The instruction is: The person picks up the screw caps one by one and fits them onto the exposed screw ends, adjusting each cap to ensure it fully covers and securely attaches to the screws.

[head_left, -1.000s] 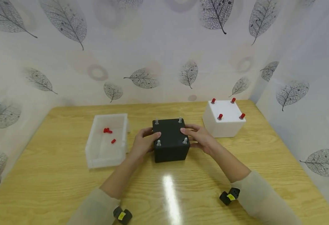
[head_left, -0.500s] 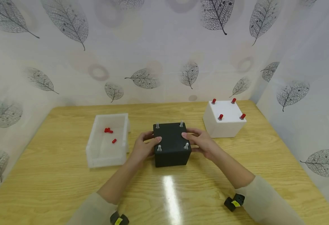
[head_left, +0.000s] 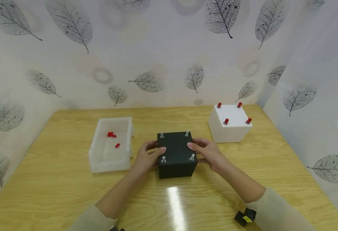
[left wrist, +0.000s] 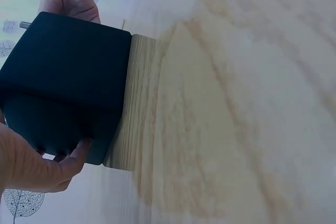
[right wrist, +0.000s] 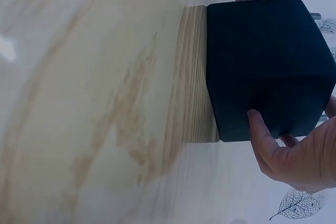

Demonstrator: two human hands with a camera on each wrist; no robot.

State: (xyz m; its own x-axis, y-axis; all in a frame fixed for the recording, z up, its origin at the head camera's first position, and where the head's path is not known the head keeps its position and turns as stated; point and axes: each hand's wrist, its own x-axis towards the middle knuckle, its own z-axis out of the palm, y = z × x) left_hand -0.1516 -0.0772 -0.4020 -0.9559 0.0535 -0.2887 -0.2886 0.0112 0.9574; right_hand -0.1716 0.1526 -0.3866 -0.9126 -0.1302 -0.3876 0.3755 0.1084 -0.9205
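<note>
Between both hands stands a black block [head_left: 176,149] with a metal stud upright near each top corner. My left hand [head_left: 146,157] grips its left side, thumb on the top edge and fingers along the side wall. From the other side my right hand [head_left: 210,153] holds it the same way, its thumb tip on the top face. In the left wrist view, the left hand [left wrist: 44,166] has a fingertip pressed on the block's side wall. The right wrist view shows the right hand [right wrist: 294,153] with a finger against the opposite wall. The block's base sits at the wooden tabletop [right wrist: 194,77].
At the left lies a translucent white tray [head_left: 95,154] with several small red caps [head_left: 111,134] in it. A white block [head_left: 229,128] stands at the back right, a red cap [head_left: 226,121] on each corner stud. Behind the table [head_left: 56,192] hangs a leaf-patterned curtain [head_left: 169,51].
The black block has moved toward the front of the table, with both hands keeping hold of it. The tray and the white block have stayed put.
</note>
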